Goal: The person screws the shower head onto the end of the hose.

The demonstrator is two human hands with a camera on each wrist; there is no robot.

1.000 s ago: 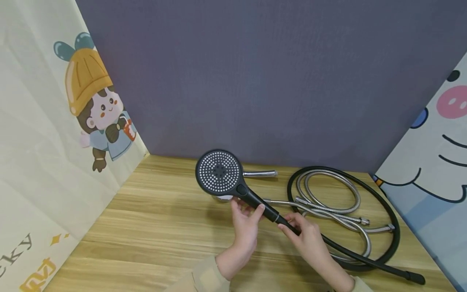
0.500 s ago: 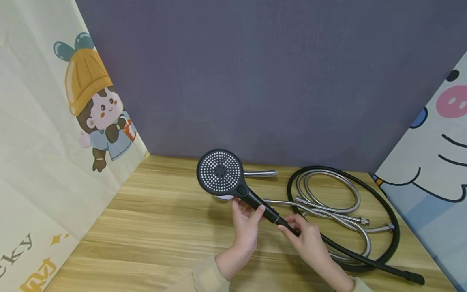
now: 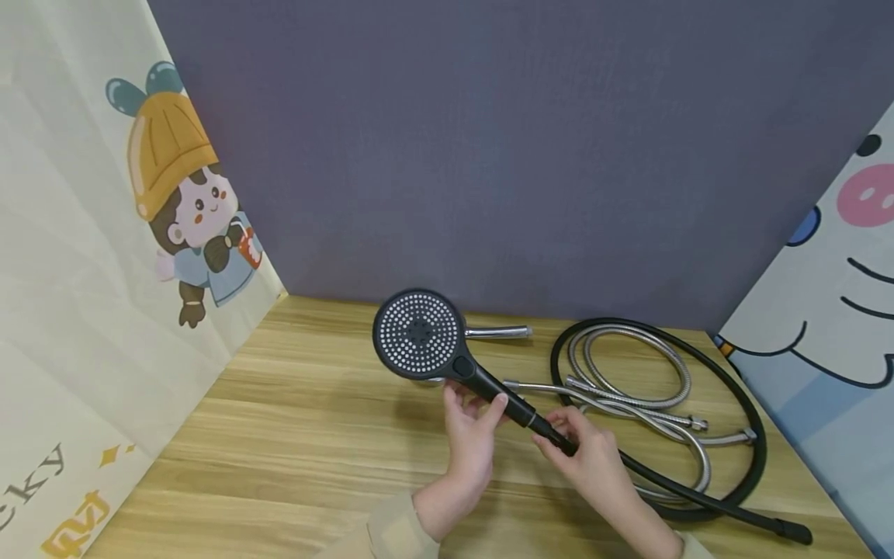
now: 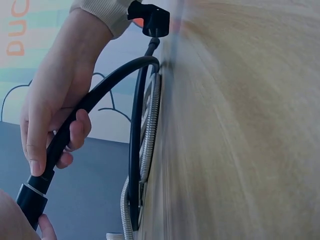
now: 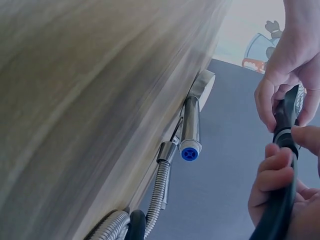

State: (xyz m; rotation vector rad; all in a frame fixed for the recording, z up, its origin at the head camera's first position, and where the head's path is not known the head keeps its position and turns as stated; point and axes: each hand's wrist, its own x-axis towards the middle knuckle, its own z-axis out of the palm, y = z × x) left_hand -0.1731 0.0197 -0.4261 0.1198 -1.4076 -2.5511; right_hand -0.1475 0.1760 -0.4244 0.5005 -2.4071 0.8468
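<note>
A black shower head (image 3: 419,332), its dotted spray face turned up, is held above the table in my left hand (image 3: 466,446). The fingers pass under its handle (image 3: 499,394) and the thumb lies along the side. My right hand (image 3: 592,458) pinches the end of a black hose (image 4: 95,97) where it meets the handle. A thin silver ring (image 5: 283,132) marks that joint; how tight the joint is, I cannot tell. From my right hand the hose curves down to the coil on the table.
Behind the black shower head lies a chrome shower head (image 3: 497,333), its round part mostly hidden. Silver metal hoses (image 3: 680,380) lie coiled at the right inside the black hose's loop. A grey panel (image 3: 489,155) rises behind the wooden table (image 3: 293,435).
The black shower head dips very slightly. More of the hose's end piece shows between the fingers of my right hand. Both hands otherwise stay in place.
</note>
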